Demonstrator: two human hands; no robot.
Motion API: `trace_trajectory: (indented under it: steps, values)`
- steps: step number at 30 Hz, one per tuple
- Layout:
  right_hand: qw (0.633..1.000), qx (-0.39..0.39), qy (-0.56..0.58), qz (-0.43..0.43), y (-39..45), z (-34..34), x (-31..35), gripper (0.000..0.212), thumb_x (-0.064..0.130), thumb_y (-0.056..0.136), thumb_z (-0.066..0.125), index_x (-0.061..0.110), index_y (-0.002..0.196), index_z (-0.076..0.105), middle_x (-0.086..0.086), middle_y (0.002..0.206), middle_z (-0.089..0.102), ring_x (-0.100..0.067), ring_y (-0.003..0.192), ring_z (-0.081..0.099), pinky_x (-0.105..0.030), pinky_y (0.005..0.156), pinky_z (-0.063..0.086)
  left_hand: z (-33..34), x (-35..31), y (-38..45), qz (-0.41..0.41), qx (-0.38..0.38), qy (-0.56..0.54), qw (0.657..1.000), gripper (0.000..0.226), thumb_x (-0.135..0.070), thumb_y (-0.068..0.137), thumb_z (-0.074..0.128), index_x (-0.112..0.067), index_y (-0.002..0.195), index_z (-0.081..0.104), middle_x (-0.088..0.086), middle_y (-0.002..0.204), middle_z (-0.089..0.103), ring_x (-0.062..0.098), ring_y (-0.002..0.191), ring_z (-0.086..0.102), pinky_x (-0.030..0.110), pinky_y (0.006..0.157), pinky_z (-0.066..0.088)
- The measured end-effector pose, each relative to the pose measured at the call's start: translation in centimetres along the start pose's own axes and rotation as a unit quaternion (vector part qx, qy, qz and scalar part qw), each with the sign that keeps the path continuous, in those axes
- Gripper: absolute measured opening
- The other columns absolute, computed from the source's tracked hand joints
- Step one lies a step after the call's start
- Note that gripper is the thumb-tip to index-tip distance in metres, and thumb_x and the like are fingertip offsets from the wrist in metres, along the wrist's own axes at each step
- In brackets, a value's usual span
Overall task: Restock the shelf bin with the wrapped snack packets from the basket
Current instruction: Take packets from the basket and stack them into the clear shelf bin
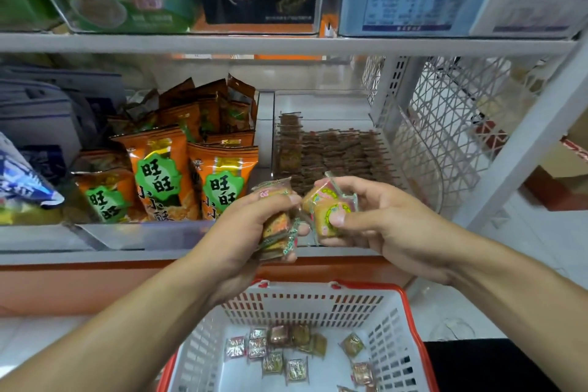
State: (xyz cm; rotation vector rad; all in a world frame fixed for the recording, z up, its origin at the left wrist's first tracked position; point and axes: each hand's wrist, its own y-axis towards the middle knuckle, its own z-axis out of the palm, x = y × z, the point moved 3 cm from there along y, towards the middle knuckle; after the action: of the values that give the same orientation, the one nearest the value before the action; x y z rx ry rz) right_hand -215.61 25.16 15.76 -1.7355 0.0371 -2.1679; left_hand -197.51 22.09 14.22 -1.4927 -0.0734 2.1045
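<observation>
My shelf (286,44) carries a clear bin (375,124) of brown packets (334,153) at right, orange snack bags (165,175) left of it

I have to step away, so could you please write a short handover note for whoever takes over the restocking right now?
Left hand: grips a small stack of wrapped packets.
Right hand: pinches a couple more packets, in front of the shelf bin.
Clear shelf bin: already holds rows of packets toward its back and right.
Basket below: about a dozen loose packets on its floor.
Left: place both handfuls in the bin, then empty the basket.
</observation>
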Motion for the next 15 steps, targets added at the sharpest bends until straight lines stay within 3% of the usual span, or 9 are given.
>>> trace_trajectory:
  steps: [3, 7, 11, 15]
  values:
    - [1.000, -0.020, 0.024, -0.004, 0.27, -0.35, -0.12, 0.032, 0.003, 0.088, 0.066, 0.006, 0.120, 0.063, -0.014, 0.110, 0.074, -0.025, 0.097, 0.072, -0.034, 0.079, 0.061, -0.12, -0.12, -0.10, 0.008, -0.007, -0.009, 1.000, 0.038, -0.025, 0.075, 0.075, -0.011, 0.110, 0.069, 0.011, 0.093, 0.076, 0.016, 0.071, 0.074, 0.027, 0.040, 0.050]
    - [1.000, 0.002, -0.004, 0.015, 0.51, -0.44, -0.34, 0.037, 0.026, 0.092, 0.061, 0.010, 0.126, 0.066, -0.014, 0.122, 0.071, -0.024, 0.104, 0.070, -0.030, 0.074, 0.058, -0.16, -0.23, -0.14, 0.027, -0.011, 0.000, 1.000, 0.041, -0.025, 0.076, 0.075, -0.009, 0.114, 0.070, 0.012, 0.097, 0.077, 0.014, 0.072, 0.073, 0.026, 0.041, 0.050]
    - [1.000, 0.009, -0.002, 0.018, 0.65, -0.44, -0.57, 0.041, 0.034, 0.095, 0.055, 0.016, 0.131, 0.062, -0.013, 0.122, 0.071, -0.027, 0.102, 0.071, -0.028, 0.067, 0.057, -0.42, -0.54, 0.05, 0.040, -0.021, 0.004, 0.999, 0.043, -0.027, 0.073, 0.075, -0.007, 0.111, 0.072, 0.011, 0.095, 0.076, 0.012, 0.069, 0.071, 0.026, 0.041, 0.050]
    - [0.998, 0.020, -0.058, 0.005, 0.56, -0.28, -0.73, 0.035, 0.041, 0.093, 0.062, 0.025, 0.123, 0.070, -0.003, 0.112, 0.074, -0.019, 0.095, 0.068, -0.028, 0.070, 0.054, -0.50, -0.46, 0.02, 0.040, -0.003, 0.017, 0.999, 0.035, -0.024, 0.075, 0.076, -0.008, 0.105, 0.072, 0.011, 0.086, 0.074, 0.014, 0.066, 0.070, 0.025, 0.041, 0.049]
